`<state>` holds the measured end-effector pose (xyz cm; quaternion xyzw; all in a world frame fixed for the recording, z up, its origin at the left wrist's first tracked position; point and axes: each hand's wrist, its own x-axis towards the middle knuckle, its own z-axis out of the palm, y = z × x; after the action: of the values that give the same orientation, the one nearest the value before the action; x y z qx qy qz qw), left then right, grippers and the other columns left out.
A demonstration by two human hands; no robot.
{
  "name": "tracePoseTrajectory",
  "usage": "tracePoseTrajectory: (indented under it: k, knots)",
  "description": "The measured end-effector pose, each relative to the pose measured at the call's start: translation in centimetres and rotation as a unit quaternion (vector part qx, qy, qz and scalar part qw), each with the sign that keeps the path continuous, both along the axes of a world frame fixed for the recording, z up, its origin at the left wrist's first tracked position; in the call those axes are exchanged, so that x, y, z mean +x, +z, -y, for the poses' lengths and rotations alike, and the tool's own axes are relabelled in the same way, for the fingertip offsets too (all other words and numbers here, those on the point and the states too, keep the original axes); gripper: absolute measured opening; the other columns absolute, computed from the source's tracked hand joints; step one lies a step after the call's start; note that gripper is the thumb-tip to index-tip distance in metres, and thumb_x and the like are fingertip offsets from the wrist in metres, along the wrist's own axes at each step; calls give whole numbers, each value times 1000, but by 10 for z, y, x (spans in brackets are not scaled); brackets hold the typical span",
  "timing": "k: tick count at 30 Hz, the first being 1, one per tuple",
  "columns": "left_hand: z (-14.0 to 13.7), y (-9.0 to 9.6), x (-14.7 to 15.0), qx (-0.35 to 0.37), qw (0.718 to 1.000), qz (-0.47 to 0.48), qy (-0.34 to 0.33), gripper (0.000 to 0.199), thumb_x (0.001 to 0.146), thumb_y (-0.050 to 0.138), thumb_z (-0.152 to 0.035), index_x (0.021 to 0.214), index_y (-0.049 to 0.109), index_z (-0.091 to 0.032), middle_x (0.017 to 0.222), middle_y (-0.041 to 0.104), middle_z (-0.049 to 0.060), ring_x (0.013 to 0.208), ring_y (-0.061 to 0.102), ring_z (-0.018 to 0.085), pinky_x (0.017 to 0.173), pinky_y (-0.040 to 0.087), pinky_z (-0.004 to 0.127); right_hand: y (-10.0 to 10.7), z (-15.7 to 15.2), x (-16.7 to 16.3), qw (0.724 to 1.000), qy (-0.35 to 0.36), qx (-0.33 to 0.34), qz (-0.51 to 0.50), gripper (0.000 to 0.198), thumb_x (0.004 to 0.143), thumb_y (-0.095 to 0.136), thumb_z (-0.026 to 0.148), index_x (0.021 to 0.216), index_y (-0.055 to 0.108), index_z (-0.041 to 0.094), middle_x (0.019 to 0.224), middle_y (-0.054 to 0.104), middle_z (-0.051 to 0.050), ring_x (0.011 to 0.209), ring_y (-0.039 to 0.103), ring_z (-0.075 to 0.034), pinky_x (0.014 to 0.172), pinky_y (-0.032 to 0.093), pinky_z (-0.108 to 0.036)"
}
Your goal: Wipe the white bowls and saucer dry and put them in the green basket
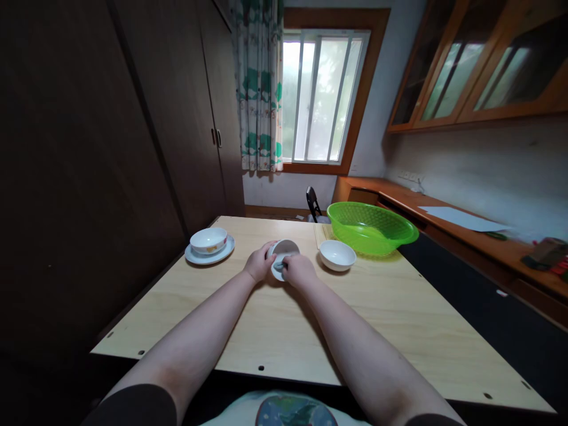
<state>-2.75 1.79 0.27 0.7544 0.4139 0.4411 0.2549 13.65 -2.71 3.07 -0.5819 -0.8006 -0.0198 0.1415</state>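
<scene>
Above the middle of the table, a white bowl is tilted with its inside toward me. My left hand is closed on its left rim, thumb at the edge. My right hand reaches into the bowl, fingers closed on a small grey cloth-like piece against the inner wall; most of that piece is hidden. Just right of my right hand, another white bowl stands upright on the table. Off to the left, a white bowl with a coloured pattern rests on a white plate.
A green plastic basket stands at the table's far right, with pale chopsticks beside it. The light wooden table has small holes along its near edge. A dark wardrobe borders the left; a folding chair is beyond the table.
</scene>
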Motion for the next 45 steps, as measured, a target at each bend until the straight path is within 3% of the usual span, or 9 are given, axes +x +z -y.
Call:
tracePoseTrajectory:
  k: [4, 9, 17, 20, 24, 27, 35, 41, 45]
  knots:
    - [0, 1, -2, -19, 999, -15, 35, 49, 77, 51, -28, 126, 52, -22, 121, 62, 4, 109, 57, 22, 97, 41, 34, -1, 5, -4, 996, 62, -47, -51, 23, 82, 52, 25, 98, 68, 24, 88, 70, -4, 77, 60, -17, 64, 36, -25]
    - [-1, 3, -3, -14, 996, 44, 73, 47, 77, 51, -29, 124, 54, -21, 120, 62, 5, 108, 57, 23, 96, 42, 36, -5, 6, -6, 982, 120, -8, -144, 27, 82, 47, 19, 101, 66, 21, 96, 69, -5, 85, 58, -16, 72, 39, -24]
    - [-4, 4, -5, -3, 983, 116, 139, 45, 82, 47, -32, 125, 52, -19, 116, 63, 8, 107, 57, 24, 95, 42, 39, -8, 1, -2, 966, 51, 69, -243, 23, 77, 50, 20, 95, 64, 18, 91, 67, -7, 86, 57, -19, 77, 40, -27]
    - [-7, 2, -8, -4, 979, 135, 155, 46, 82, 46, -33, 126, 51, -19, 118, 62, 8, 108, 56, 25, 95, 42, 39, -10, -4, 3, 931, -15, 90, -353, 24, 78, 45, 22, 97, 61, 18, 91, 66, -6, 84, 58, -19, 75, 42, -27]
    - [-10, -2, -11, 5, 972, 164, 166, 49, 84, 43, -36, 129, 48, -18, 121, 60, 9, 112, 54, 25, 96, 41, 39, -14, -15, 13, 857, -135, 98, -487, 26, 80, 42, 29, 96, 57, 17, 90, 65, -7, 82, 59, -20, 71, 43, -28]
    - [-10, -3, -11, 21, 974, 176, 139, 51, 84, 42, -38, 130, 46, -17, 122, 59, 10, 113, 54, 25, 97, 41, 38, -18, -21, 16, 830, -164, 86, -527, 26, 80, 42, 34, 95, 56, 17, 90, 65, -7, 82, 59, -20, 73, 44, -29]
    - [-8, -4, -9, 62, 983, 154, 77, 59, 81, 42, -51, 129, 46, -15, 125, 57, 11, 114, 53, 25, 98, 40, 37, -29, -23, 4, 830, -106, 13, -548, 34, 76, 51, 50, 87, 56, 18, 83, 67, -5, 79, 61, -19, 68, 46, -27]
    - [-6, -3, -9, 98, 984, 150, 3, 62, 80, 46, -50, 130, 44, -15, 129, 54, 12, 117, 51, 26, 100, 38, 38, -34, -25, 6, 835, -86, -36, -542, 29, 72, 55, 44, 83, 60, 17, 82, 68, -6, 76, 63, -19, 65, 48, -28]
    - [-6, -3, -9, 79, 989, 120, -25, 63, 79, 50, -46, 134, 40, -16, 135, 49, 12, 121, 47, 27, 103, 36, 38, -34, -25, 5, 846, -100, -35, -523, 23, 72, 51, 34, 84, 60, 17, 83, 69, -6, 77, 64, -20, 66, 49, -28]
